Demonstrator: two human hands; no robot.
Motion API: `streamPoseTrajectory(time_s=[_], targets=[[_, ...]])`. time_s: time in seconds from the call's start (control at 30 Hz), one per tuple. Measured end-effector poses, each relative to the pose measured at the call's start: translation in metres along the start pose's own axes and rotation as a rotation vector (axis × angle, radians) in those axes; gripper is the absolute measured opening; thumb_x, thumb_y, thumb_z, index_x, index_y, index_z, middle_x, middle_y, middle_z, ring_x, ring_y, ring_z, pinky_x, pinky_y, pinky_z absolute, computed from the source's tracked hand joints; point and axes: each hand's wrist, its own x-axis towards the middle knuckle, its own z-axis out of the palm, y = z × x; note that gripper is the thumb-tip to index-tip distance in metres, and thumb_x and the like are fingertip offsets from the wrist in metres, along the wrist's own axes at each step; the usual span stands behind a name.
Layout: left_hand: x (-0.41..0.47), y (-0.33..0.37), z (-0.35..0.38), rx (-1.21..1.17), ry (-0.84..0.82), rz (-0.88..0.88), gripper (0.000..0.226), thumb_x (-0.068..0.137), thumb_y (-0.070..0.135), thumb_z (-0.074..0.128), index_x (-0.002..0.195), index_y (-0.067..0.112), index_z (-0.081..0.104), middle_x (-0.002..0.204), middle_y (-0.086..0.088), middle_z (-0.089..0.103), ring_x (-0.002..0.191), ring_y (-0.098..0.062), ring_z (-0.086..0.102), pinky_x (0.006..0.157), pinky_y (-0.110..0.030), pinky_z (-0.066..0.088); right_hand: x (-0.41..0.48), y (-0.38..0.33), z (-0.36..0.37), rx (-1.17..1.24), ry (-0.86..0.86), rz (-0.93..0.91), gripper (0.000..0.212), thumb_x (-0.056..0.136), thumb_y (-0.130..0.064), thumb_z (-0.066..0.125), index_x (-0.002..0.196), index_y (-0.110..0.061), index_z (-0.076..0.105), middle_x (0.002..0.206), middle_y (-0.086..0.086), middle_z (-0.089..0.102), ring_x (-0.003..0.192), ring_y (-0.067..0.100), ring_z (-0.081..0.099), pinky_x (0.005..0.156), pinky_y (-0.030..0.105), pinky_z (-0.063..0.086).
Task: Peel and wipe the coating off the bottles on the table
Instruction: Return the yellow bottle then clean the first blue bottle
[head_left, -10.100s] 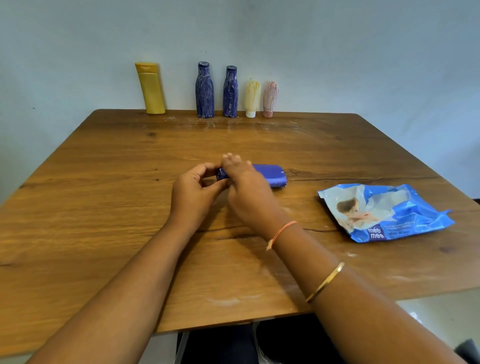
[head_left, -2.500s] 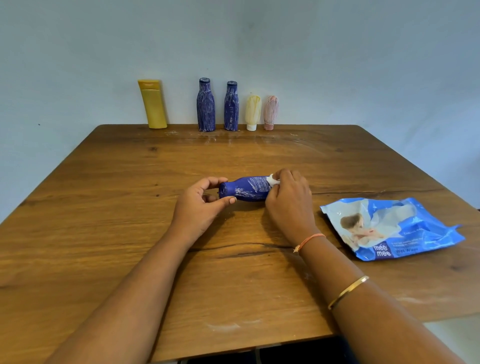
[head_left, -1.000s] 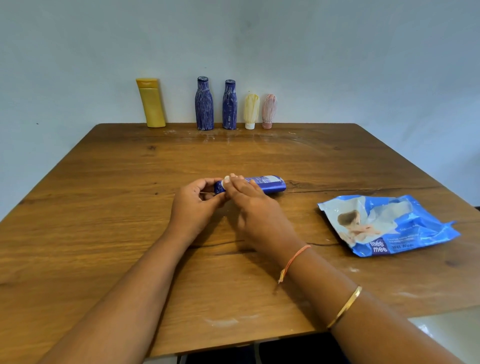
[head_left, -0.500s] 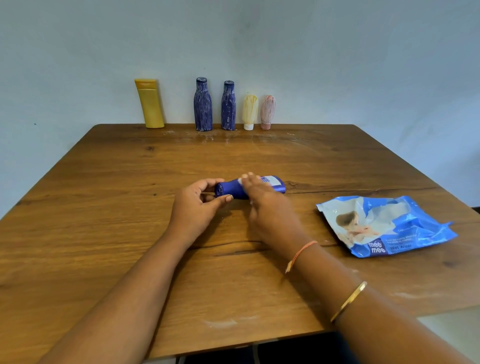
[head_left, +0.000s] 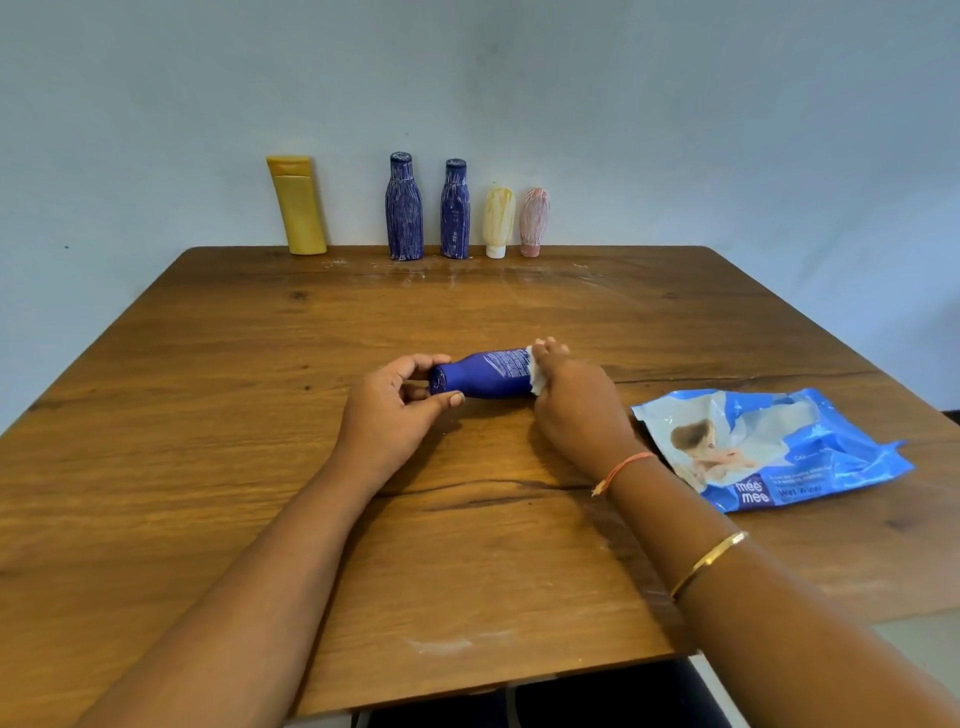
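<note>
Shifted: wipe (head_left: 537, 376), clutched in right grip (head_left: 571, 400), now at right end of blue bottle (head_left: 483, 375), was mid-body | Location: bottle laid at middle of desk (head_left: 467, 545), cap end pinched by left grip (head_left: 400, 410) | Progress: this bottle judged nearly wiped; four streaked bottles (head_left: 404, 208) at rear not yet treated

Soft, even, bright light — only faint shadows; focus sharp throughout, with wide-angle stretching toward the edges.

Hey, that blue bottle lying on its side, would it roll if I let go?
Probably: the blue bottle is round and lies on its side, held at its cap end by the left hand. It looks like light plastic, so the right hand pressing the wipe might shove it.
</note>
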Motion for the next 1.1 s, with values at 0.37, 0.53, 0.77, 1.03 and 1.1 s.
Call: streamPoseTrajectory(time_s=[0.37, 0.53, 0.77, 1.03, 1.1], targets=[[-0.001, -0.002, 0.001, -0.031, -0.003, 0.037, 0.032, 0.076, -0.001, 0.070, 0.094, 0.025, 0.064, 0.077, 0.013, 0.063, 0.060, 0.007, 0.055, 0.061, -0.006, 0.042, -0.014, -0.036, 0.024, 0.047, 0.029, -0.446, 0.059, 0.088, -0.005, 0.052, 0.143, -0.014, 0.032, 0.152, 0.006, 0.028, 0.142, 0.020, 0.020, 0.114, 0.026, 0.004], [-0.001, 0.002, 0.002, 0.013, 0.008, 0.011, 0.034, 0.075, 0.010, 0.075, 0.104, 0.024, 0.064, 0.089, 0.012, 0.063, 0.070, -0.004, 0.053, 0.063, -0.004, 0.043, 0.002, -0.002, 0.010, 0.024, 0.069, -0.121, 0.056, 0.089, -0.003, 0.040, 0.143, -0.014, 0.033, 0.147, 0.006, 0.037, 0.137, 0.019, 0.030, 0.113, 0.028, 0.017], [0.000, 0.001, 0.002, 0.036, 0.032, 0.004, 0.034, 0.075, 0.014, 0.075, 0.106, 0.024, 0.064, 0.087, 0.011, 0.063, 0.073, -0.007, 0.053, 0.063, -0.006, 0.043, -0.003, -0.018, 0.000, 0.031, -0.004, -0.156, 0.053, 0.092, -0.006, 0.040, 0.144, -0.015, 0.030, 0.146, 0.007, 0.039, 0.134, 0.020, 0.035, 0.108, 0.029, 0.027], [0.000, -0.001, 0.000, 0.014, 0.054, 0.003, 0.029, 0.075, 0.016, 0.076, 0.101, 0.021, 0.066, 0.074, 0.011, 0.062, 0.064, -0.004, 0.052, 0.061, -0.009, 0.044, -0.010, -0.030, 0.006, -0.014, -0.008, -0.380, 0.054, 0.094, -0.008, 0.038, 0.146, -0.015, 0.023, 0.153, 0.003, 0.026, 0.141, 0.014, 0.019, 0.113, 0.021, 0.005], [0.000, 0.000, -0.001, 0.012, 0.068, -0.006, 0.026, 0.076, 0.021, 0.075, 0.100, 0.023, 0.066, 0.076, 0.008, 0.064, 0.069, -0.009, 0.057, 0.066, -0.016, 0.048, -0.006, -0.013, 0.002, -0.046, 0.027, -0.292, 0.054, 0.093, -0.008, 0.039, 0.145, -0.016, 0.029, 0.150, 0.002, 0.032, 0.139, 0.014, 0.026, 0.112, 0.021, 0.012]])
